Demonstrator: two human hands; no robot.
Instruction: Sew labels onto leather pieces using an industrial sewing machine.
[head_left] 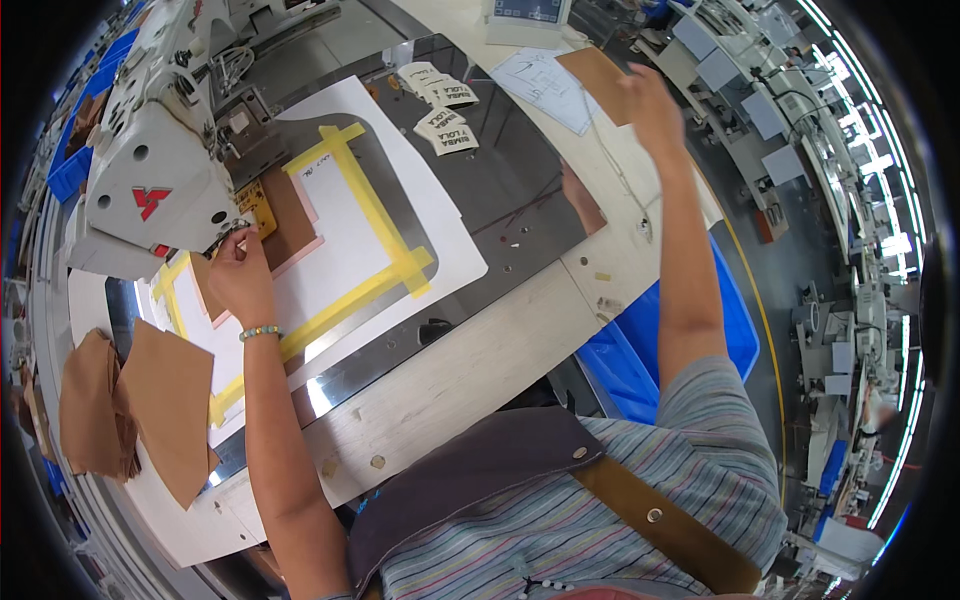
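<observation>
My left hand [240,260], with a beaded bracelet, is closed at the grey sewing machine head [150,180], beside a yellow plate [258,212]; what its fingers hold is hidden. Under it a brown panel [295,240] with pink edging lies on a white template [350,220] bordered by yellow tape [375,220], on a dark plate [520,230]. My right hand [650,100] is raised at the back right, next to a brown sheet [590,80] and a paper drawing [540,85]; its fingers are curled and blurred, and I cannot tell whether they grip anything.
Brown pieces [165,400] lie at the left table edge. Several white labels [445,135] sit on the dark plate. A screen unit [525,20] stands at the back. A blue bin [620,355] is below the right edge. Other machine tables [760,140] line the right.
</observation>
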